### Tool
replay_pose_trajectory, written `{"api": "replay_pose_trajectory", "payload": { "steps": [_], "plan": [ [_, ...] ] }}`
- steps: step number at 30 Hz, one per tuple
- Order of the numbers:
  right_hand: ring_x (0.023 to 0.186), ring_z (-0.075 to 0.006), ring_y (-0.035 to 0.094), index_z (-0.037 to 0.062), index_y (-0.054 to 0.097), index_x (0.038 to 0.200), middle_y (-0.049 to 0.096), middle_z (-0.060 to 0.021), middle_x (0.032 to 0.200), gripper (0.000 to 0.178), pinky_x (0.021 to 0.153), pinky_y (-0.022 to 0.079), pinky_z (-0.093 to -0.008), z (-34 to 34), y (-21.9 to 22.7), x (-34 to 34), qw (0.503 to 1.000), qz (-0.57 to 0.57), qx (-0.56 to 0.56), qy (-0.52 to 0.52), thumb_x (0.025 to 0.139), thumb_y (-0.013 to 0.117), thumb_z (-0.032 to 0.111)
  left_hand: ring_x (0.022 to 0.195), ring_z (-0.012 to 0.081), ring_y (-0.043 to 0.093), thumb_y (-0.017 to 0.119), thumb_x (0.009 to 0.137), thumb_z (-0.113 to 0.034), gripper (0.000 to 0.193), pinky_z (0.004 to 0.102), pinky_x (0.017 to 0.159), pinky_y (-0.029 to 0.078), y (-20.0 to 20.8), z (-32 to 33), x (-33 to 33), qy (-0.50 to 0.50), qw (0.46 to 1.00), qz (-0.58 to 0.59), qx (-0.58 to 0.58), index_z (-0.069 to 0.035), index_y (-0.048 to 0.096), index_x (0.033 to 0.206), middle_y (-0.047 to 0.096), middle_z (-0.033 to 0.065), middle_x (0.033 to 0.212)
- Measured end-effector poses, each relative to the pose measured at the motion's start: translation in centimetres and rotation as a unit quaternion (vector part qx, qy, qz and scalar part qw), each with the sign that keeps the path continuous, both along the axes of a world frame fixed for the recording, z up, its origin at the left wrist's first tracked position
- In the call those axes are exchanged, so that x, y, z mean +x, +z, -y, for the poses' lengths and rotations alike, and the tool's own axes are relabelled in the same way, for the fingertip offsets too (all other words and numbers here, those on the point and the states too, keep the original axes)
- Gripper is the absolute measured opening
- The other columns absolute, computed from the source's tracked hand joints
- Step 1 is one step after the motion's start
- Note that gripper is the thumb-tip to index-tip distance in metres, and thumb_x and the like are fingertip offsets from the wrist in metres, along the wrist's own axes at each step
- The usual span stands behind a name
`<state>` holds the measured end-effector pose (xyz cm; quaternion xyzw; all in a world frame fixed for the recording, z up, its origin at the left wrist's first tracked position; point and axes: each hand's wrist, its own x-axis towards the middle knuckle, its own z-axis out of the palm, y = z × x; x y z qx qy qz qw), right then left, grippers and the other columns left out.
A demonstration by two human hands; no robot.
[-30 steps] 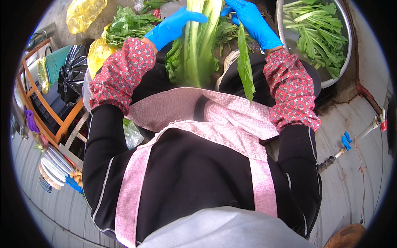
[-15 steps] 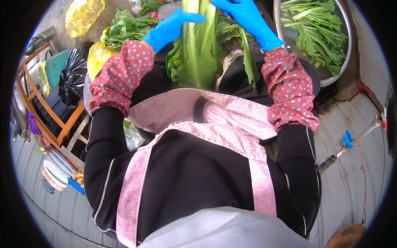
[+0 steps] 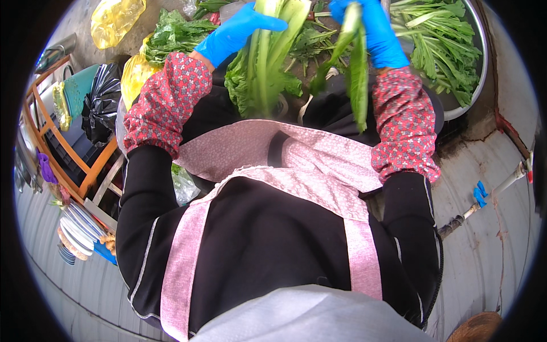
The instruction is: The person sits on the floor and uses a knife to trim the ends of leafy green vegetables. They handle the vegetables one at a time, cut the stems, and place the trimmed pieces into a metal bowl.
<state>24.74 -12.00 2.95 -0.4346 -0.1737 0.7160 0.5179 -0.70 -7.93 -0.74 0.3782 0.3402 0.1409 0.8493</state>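
Grey ground [image 3: 156,16] spreads out towards 11 o'clock, with a yellow bag [image 3: 117,23] between 10 and 11, a black bag [image 3: 101,102] at 10 and an orange rack [image 3: 62,134] near 9. At 11 lies a pile of greens [image 3: 176,37]; at 2 a metal basin [image 3: 483,57] holds more greens [image 3: 439,54]. The bunch [image 3: 265,62] is at 12, just beyond my apron [image 3: 228,148], stalks away from me and leaf ends hanging my way. My left hand [image 3: 236,28], gloved in blue, is closed round its stalks, thumb across the front; I cannot tell how the hidden fingers sit behind. My right hand [image 3: 379,37], at 1, is closed on two loose leaves [image 3: 358,80], which dangle apart from the bunch; its fingers are partly cut off by the upper edge, so I cannot tell how tight the pinch is. To handle this well, I judge the left should be firm but not crushing, thumb flat, since the stalks look juicy and apt to snap. The right does best gripping low on the stalks, not the tender blades, and swinging the tips well clear of my shoe and knees.
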Motion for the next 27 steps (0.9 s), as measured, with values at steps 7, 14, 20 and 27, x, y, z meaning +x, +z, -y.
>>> {"api": "replay_pose_trajectory", "payload": {
  "steps": [7, 14, 20, 27],
  "plan": [
    [0.057, -0.0161, 0.054, 0.0156, 0.055, 0.076, 0.057, -0.0003, 0.069, 0.037, 0.056, 0.045, -0.0284, -0.1, -3.3, -3.4, 0.997, 0.033, -0.077, 0.006, 0.108, 0.054, 0.035, 0.106, 0.0207, 0.07, 0.069, 0.087, -0.001, 0.05, 0.0341, 0.094, 0.057, 0.6, -0.1, 0.5, 0.046, 0.997, 0.043, -0.052, -0.001, 0.06, 0.136, 0.071, 0.0089, 0.119],
    [0.074, -0.0071, 0.059, 0.0018, 0.072, 0.097, 0.068, 0.0018, 0.082, 0.015, 0.067, 0.049, -0.025, 0.3, -3.9, -4.7, 0.959, 0.247, 0.125, 0.065, 0.094, 0.075, 0.017, 0.107, 0.0212, 0.069, 0.068, 0.088, -0.001, 0.049, 0.0346, 0.094, 0.057, -0.8, 0.3, 1.0, 0.073, 0.993, 0.073, -0.051, 0.002, 0.058, 0.135, 0.068, 0.0093, 0.122],
    [0.079, -0.0062, 0.059, -0.0001, 0.073, 0.107, 0.069, 0.002, 0.089, 0.025, 0.069, 0.048, -0.0252, 0.4, -1.8, -1.9, 0.899, 0.379, 0.067, 0.207, 0.089, 0.08, 0.016, 0.106, 0.0173, 0.068, 0.071, 0.084, 0.002, 0.05, 0.0304, 0.092, 0.055, 0.1, -0.7, 0.1, 0.01, 1.0, -0.007, 0.021, 0.002, 0.062, 0.133, 0.068, 0.0084, 0.123],
    [0.08, -0.0063, 0.06, -0.0015, 0.072, 0.112, 0.071, -0.0029, 0.09, 0.031, 0.071, 0.05, -0.0261, 0.9, -3.5, -0.8, 0.887, 0.409, 0.111, 0.182, 0.082, 0.073, 0.008, 0.106, 0.0157, 0.064, 0.076, 0.077, -0.002, 0.053, 0.0304, 0.092, 0.053, -0.2, -1.9, -0.7, -0.027, 0.997, -0.018, 0.075, 0.002, 0.065, 0.129, 0.069, 0.0068, 0.119]
  ]
}}
